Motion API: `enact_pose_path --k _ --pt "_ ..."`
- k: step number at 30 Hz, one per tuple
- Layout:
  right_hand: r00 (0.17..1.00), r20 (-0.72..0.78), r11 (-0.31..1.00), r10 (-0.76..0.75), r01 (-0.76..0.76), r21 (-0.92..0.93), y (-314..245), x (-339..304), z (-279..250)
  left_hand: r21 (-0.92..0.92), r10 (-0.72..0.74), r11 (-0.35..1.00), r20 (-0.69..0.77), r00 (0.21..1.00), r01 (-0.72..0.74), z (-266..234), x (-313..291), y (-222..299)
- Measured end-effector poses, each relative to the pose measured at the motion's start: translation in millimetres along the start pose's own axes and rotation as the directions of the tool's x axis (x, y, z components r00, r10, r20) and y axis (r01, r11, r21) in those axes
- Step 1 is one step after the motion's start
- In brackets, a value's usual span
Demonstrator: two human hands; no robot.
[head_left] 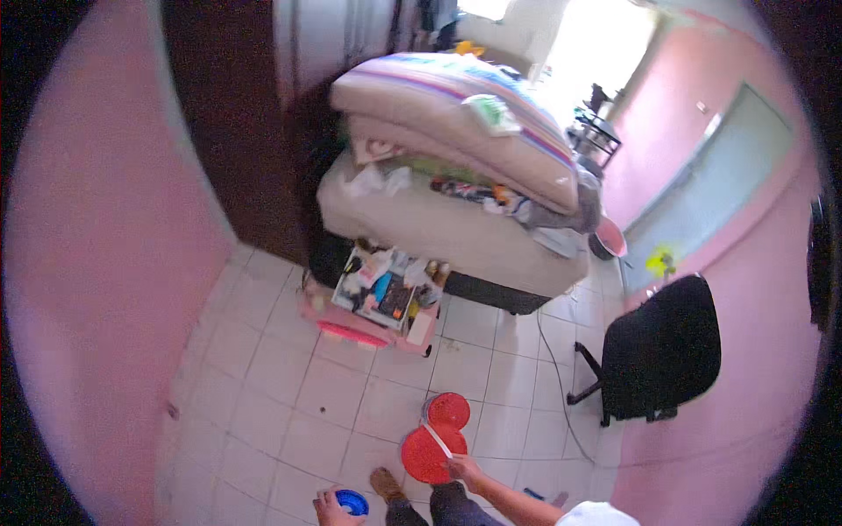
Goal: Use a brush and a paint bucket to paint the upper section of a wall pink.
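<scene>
Beyond the fingers stands a mattress-piled bed (456,228). The right hand (465,469) has its fingers pinched on the white handle of a round red plastic bucket (431,453); the left hand (329,508) curls fingers around a small blue round lid (352,502).

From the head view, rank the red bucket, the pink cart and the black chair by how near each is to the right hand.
1. Red bucket: its white handle is in the right hand.
2. Black chair: on the right, by the pink wall.
3. Pink cart: up the floor, beside the bed.
</scene>
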State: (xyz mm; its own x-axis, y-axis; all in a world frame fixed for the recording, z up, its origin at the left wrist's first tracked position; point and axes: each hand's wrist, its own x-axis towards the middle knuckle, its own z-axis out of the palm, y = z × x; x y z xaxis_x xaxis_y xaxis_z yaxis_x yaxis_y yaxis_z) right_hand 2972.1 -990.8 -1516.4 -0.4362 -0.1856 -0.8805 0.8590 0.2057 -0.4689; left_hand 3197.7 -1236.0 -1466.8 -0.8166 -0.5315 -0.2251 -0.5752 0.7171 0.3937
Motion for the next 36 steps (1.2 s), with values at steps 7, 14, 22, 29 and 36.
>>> enact_pose_path --k 7,14,22,29,36 --pt "0.951 -0.040 0.937 -0.307 0.310 0.160 -52.5 -119.1 -120.9 -0.041 0.145 0.989 0.194 0.970 -0.140 -90.2 68.8 129.0" --pt "0.947 0.017 0.909 -0.321 0.313 -0.273 -63.3 -136.5 -254.1 0.127 0.451 0.874 0.140 0.881 -0.468 -66.2 128.4 290.4" --pt "0.817 0.050 0.815 -0.574 0.576 -0.059 -185.1 -113.7 -379.3 -0.061 0.374 0.927 0.191 0.907 -0.370 -13.1 177.2 526.1" --pt "0.782 -0.044 0.773 -0.621 0.621 0.131 -347.7 -109.6 -487.4 -0.244 0.491 0.860 0.151 0.858 -0.448 -4.5 236.9 683.4" --pt "0.743 -0.189 0.696 -0.642 0.669 0.262 -495.3 -65.6 -577.0 -0.225 0.565 0.821 0.189 0.803 -0.525 32.7 366.2 804.9"
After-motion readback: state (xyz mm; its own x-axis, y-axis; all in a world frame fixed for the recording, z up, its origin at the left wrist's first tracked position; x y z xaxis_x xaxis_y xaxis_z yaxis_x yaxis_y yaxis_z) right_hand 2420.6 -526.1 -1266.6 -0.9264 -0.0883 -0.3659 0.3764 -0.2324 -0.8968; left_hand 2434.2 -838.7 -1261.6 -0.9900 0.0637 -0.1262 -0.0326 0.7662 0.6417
